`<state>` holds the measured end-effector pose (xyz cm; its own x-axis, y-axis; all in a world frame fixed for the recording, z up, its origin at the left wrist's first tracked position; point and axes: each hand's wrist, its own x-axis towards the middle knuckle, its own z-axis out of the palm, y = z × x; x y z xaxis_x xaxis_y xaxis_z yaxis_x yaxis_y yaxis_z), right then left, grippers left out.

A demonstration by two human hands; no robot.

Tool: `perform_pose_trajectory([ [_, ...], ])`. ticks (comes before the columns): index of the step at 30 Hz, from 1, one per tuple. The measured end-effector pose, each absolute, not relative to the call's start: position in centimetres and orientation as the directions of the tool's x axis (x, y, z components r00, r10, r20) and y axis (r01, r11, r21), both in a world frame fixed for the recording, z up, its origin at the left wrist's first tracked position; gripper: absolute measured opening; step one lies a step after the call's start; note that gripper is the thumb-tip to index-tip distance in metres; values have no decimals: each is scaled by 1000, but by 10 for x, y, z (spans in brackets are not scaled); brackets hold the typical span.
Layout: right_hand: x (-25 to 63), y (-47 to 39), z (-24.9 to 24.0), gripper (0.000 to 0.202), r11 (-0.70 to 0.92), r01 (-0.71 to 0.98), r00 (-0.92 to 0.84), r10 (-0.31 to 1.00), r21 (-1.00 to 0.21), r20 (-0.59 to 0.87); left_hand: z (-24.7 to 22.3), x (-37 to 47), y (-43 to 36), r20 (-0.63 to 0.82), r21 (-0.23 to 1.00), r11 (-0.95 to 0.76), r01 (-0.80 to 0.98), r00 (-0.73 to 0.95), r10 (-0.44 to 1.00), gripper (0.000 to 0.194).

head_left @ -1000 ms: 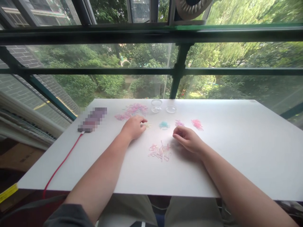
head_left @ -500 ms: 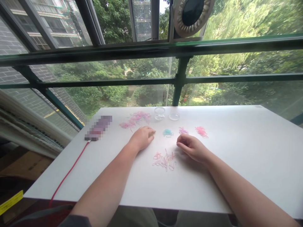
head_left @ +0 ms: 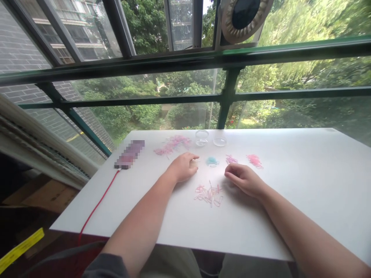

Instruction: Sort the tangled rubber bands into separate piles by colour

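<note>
On the white table [head_left: 255, 227], my left hand [head_left: 184, 167] rests left of a small teal pile [head_left: 212, 161], its index finger stretched out and nothing seen in it. My right hand [head_left: 242, 178] has its fingers curled, just in front of a purple pile [head_left: 231, 159]; whatever it may hold is hidden. A bright pink pile [head_left: 254, 161] lies to its right. Loose pale pink and red bands [head_left: 209, 194] are spread between my forearms. Behind my left hand lies a larger pink and purple heap [head_left: 173, 145] of similar small bands.
A clear round container [head_left: 201, 138] and a shallow clear dish [head_left: 219, 142] stand near the back edge. At the left lies a blurred-out device [head_left: 130, 154] with a red cable [head_left: 100, 202]. A green railing [head_left: 150, 101] runs behind the table.
The view has shifted, so the table and things appear a little farther right. My left index finger now looks more extended. The piles look the same.
</note>
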<state>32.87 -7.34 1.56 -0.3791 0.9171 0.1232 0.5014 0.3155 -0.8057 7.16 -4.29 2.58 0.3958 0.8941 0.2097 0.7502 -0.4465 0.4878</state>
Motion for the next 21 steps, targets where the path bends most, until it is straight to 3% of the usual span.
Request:
perform_pose_trajectory([
  [4,328,-73,15,16,314,527,-412,907,-790,86,28,63,-39,196,478,-486,732,450,871,52],
  [9,321,-76,19,25,424,621,-502,861,-659,80,25,57,-33,158,519,-484,705,477,865,58],
  [13,318,-77,25,34,461,636,-537,840,-620,74,19,59,-30,162,593,-417,689,405,900,53],
  [17,317,-78,28,29,493,618,-577,813,-612,72,10,59,-28,204,654,-385,651,339,919,48],
  [21,316,-83,26,27,457,646,-508,855,-612,102,8,57,-27,245,689,-346,637,244,938,44],
])
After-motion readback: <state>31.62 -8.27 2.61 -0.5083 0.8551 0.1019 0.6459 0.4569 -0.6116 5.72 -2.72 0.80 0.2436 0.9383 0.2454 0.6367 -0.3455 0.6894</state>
